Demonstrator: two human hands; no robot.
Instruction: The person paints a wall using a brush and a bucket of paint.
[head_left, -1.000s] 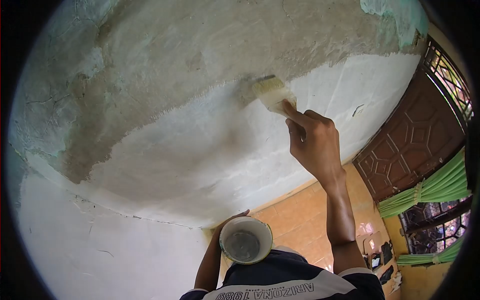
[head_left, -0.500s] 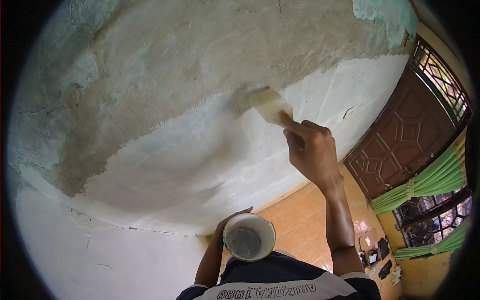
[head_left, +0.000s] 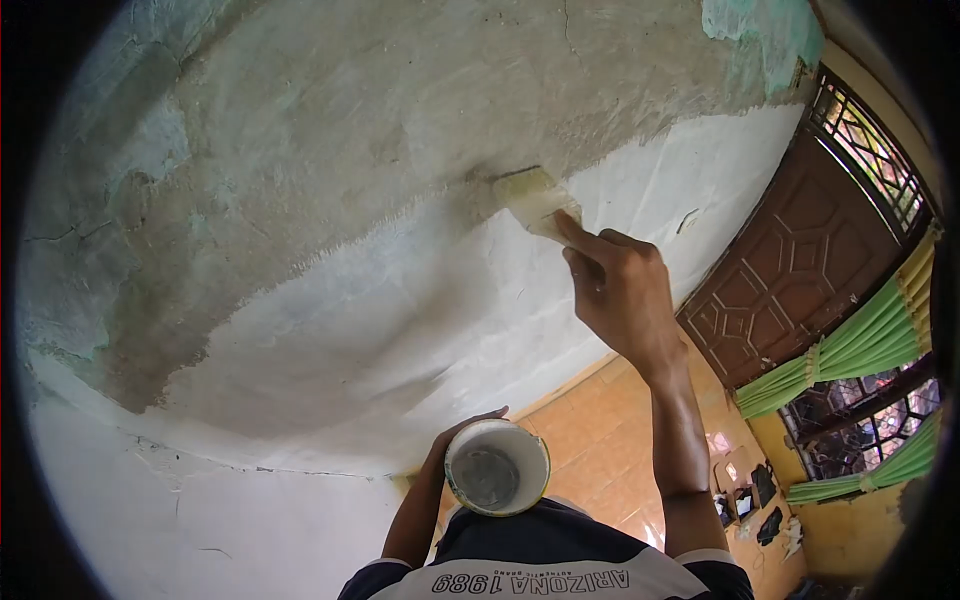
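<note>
The right hand [head_left: 630, 290] is closed in a pinch, thumb and fingers gripping a wide, flat paintbrush with pale, yellowish bristles [head_left: 530, 200] by its handle end, which the fingers mostly hide. The brush points away from the person, its long axis slanting from the hand up and leftward, and its dark bristle tips meet the large wall [head_left: 330, 130] along the ragged line between white coating and grey-brown plaster. This spot lies between the wall's corner with the side wall and its end by the door.

The left hand [head_left: 453, 432] curves around the outside of a round white bucket with a yellow-stained rim [head_left: 522, 455]; most of its fingers are hidden behind the bucket. The bucket is held in front of the navy and white shirt [head_left: 560, 560], its mouth facing the camera, with a greyish layer [head_left: 485, 475] at the bottom.

Pale green patches [head_left: 765, 40] show near the large wall's upper edge. A white side wall [head_left: 270, 530] joins it along a cracked seam. Beyond are an orange tiled floor [head_left: 590, 430], a brown panelled door [head_left: 800, 270], green curtains [head_left: 850, 355] and a window with metal grilles [head_left: 875, 425].
</note>
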